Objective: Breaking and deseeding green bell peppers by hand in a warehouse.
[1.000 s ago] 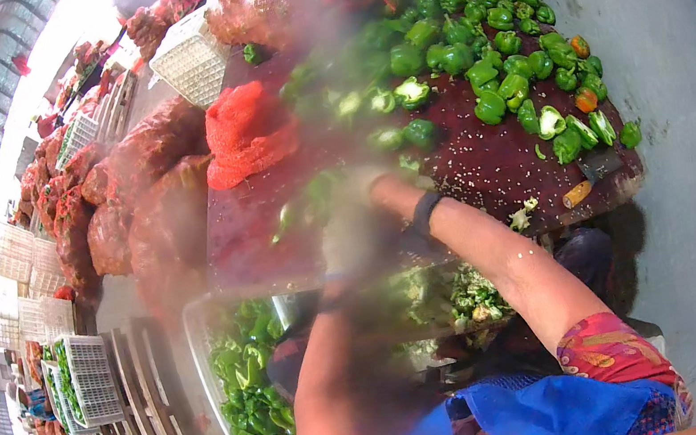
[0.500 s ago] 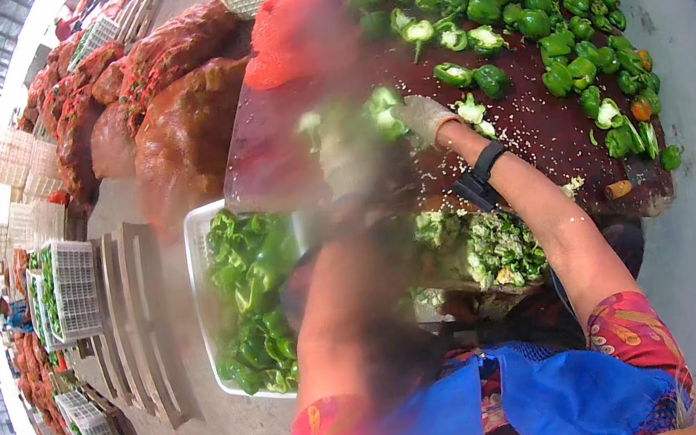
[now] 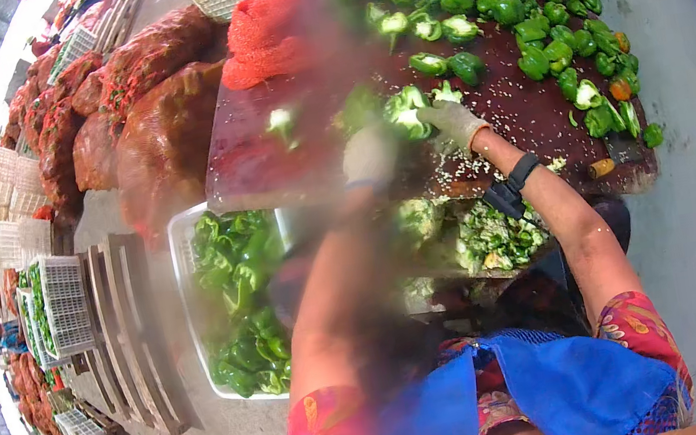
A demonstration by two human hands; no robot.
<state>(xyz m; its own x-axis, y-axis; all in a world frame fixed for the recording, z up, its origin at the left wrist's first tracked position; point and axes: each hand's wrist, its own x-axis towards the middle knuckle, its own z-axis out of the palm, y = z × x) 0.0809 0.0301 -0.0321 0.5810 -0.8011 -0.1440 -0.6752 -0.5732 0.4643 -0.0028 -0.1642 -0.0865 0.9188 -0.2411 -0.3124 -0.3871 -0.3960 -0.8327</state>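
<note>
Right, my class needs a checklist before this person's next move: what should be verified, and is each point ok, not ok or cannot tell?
1. Right hand in off-white glove has hold of the cut green bell pepper: ok.
2. Left hand in off-white glove has a secure grip: cannot tell, the view is blurred there.
3. Wooden-handled metal blade lies clear of both hands: ok, near the table's right edge.
4. Dark red tabletop is free of loose pale seeds: not ok, they lie scattered around the right hand.
5. White rectangular plastic crate stands beside the table: ok.
</note>
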